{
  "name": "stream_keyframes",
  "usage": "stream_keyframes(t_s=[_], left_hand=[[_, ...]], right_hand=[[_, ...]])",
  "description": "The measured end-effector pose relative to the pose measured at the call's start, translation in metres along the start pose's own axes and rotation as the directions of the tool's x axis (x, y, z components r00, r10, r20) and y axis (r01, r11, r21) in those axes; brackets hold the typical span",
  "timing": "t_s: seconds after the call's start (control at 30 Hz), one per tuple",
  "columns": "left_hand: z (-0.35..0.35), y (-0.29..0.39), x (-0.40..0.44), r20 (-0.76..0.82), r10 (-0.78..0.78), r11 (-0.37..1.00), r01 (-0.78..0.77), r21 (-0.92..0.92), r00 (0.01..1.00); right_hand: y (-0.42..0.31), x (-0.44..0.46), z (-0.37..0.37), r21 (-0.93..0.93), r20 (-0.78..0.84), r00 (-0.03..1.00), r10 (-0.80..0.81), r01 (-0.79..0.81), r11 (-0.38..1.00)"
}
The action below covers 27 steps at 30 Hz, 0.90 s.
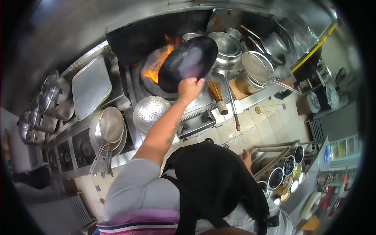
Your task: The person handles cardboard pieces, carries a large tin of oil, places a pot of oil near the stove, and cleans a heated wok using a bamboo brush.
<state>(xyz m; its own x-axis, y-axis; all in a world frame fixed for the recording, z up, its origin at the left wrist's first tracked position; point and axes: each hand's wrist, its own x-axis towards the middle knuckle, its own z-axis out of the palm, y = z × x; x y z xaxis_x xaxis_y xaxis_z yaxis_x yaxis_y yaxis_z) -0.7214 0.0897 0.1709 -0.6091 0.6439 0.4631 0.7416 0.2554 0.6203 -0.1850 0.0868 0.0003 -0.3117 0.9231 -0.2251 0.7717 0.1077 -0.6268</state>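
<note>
My left hand [190, 89] is closed on the near rim of a black wok [188, 60]. The wok is tilted up on edge over the burner, and orange flames [154, 72] rise along its left side. Beside the wok, a bamboo brush [216, 96] and a long-handled ladle [231, 100] lie at the stove's front. A perforated strainer [150, 114] sits below my left forearm. Low at my side, my right hand [246, 159] is near the rack of containers; its fingers look partly extended, with nothing visible in them.
Metal pots [226, 47] and a mesh sieve [255, 66] over a pot stand right of the burner. On the left are a tray [92, 87], lidded pots [55, 96] and stacked sieves [111, 125]. Seasoning containers [276, 177] fill a rack behind on the right.
</note>
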Motion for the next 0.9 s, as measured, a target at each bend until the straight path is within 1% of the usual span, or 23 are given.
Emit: stream_keyframes(t_s=[0.03,0.1,0.13,0.23,0.27,0.3,0.33,0.37,0.4,0.43,0.47,0.5,0.53,0.57,0.6,0.63,0.67,0.7,0.73,0.77,0.8,0.83,0.9], left_hand=[[-0.004,0.005,0.007,0.010,0.007,1.000,-0.007,-0.014,1.000],[-0.005,0.017,0.022,-0.044,-0.090,0.996,0.089,-0.016,0.995],[0.003,0.017,0.026,-0.026,-0.081,0.996,0.080,-0.033,0.996],[0.016,0.027,0.030,0.020,-0.185,0.983,0.185,0.018,0.983],[0.017,0.028,0.031,0.043,-0.164,0.986,0.164,0.007,0.985],[0.018,0.027,0.031,-0.011,-0.155,0.987,0.155,0.040,0.988],[0.021,0.024,0.029,-0.050,-0.136,0.988,0.139,0.070,0.989],[0.020,0.015,0.033,0.024,-0.112,0.992,0.110,0.057,0.993],[0.006,0.017,0.035,0.085,-0.013,0.995,0.005,0.097,0.996],[0.001,0.019,0.033,0.059,0.116,0.972,-0.126,0.201,0.991],[-0.030,0.055,0.025,0.102,0.226,0.951,-0.242,0.190,0.969],[-0.047,0.080,0.016,0.093,0.142,0.990,-0.144,0.012,0.985],[-0.060,0.103,0.009,0.087,0.176,0.984,-0.179,0.020,0.980],[-0.061,0.104,0.007,0.073,0.204,0.978,-0.207,0.036,0.976],[-0.015,0.056,0.015,-0.185,0.414,0.909,-0.415,0.034,0.891],[-0.009,0.074,-0.005,-0.192,0.357,0.893,-0.394,-0.219,0.914],[-0.017,0.104,-0.034,-0.200,0.454,0.839,-0.492,-0.232,0.868],[-0.034,0.140,-0.073,-0.065,0.488,0.819,-0.482,-0.311,0.870],[-0.031,0.150,-0.100,0.002,0.603,0.709,-0.535,-0.459,0.798],[-0.030,0.166,-0.137,0.123,0.683,0.592,-0.448,-0.670,0.720],[-0.039,0.181,-0.173,0.190,0.802,0.539,-0.551,-0.637,0.566],[-0.039,0.197,-0.210,0.213,0.868,0.433,-0.474,-0.767,0.449],[-0.056,0.222,-0.279,0.400,0.901,0.431,-0.267,-0.862,0.165]], right_hand=[[0.014,-0.024,0.008,-0.003,-0.012,1.000,0.013,-0.013,1.000],[0.040,-0.067,0.020,-0.186,-0.031,0.996,0.089,-0.093,0.978],[0.050,-0.089,0.024,-0.188,-0.047,0.993,0.110,-0.116,0.975],[0.059,-0.145,0.030,-0.113,-0.030,0.978,0.208,-0.210,0.971],[0.059,-0.163,0.035,-0.016,-0.041,0.958,0.282,-0.283,0.959],[0.053,-0.184,0.037,0.088,-0.049,0.931,0.360,-0.355,0.931],[0.044,-0.202,0.034,0.015,-0.037,0.932,0.359,-0.359,0.933],[0.038,-0.216,0.031,-0.047,-0.035,0.924,0.380,-0.381,0.923],[0.026,-0.232,0.031,-0.030,-0.042,0.924,0.379,-0.380,0.924],[0.018,-0.249,0.032,-0.003,-0.070,0.912,0.405,-0.406,0.914],[0.009,-0.263,0.030,-0.053,-0.096,0.929,0.357,-0.363,0.930],[0.003,-0.276,0.030,0.027,-0.065,0.900,0.431,-0.430,0.902],[0.018,-0.288,0.042,-0.005,-0.105,0.923,0.370,-0.372,0.928],[0.016,-0.300,0.048,0.051,-0.121,0.908,0.402,-0.399,0.916],[0.002,-0.310,0.043,0.071,-0.140,0.898,0.418,-0.412,0.908],[-0.003,-0.314,0.041,0.096,-0.125,0.888,0.442,-0.432,0.897],[-0.009,-0.321,0.040,0.124,-0.145,0.862,0.486,-0.472,0.873],[-0.010,-0.326,0.041,0.143,-0.147,0.846,0.513,-0.494,0.857],[-0.003,-0.331,0.050,0.168,-0.159,0.839,0.520,-0.496,0.852],[0.007,-0.339,0.061,0.190,-0.167,0.837,0.521,-0.491,0.850],[0.011,-0.349,0.068,0.229,-0.177,0.818,0.548,-0.507,0.831],[0.014,-0.361,0.076,0.244,-0.215,0.818,0.534,-0.485,0.840],[0.015,-0.397,0.095,0.301,-0.257,0.790,0.557,-0.482,0.823]])
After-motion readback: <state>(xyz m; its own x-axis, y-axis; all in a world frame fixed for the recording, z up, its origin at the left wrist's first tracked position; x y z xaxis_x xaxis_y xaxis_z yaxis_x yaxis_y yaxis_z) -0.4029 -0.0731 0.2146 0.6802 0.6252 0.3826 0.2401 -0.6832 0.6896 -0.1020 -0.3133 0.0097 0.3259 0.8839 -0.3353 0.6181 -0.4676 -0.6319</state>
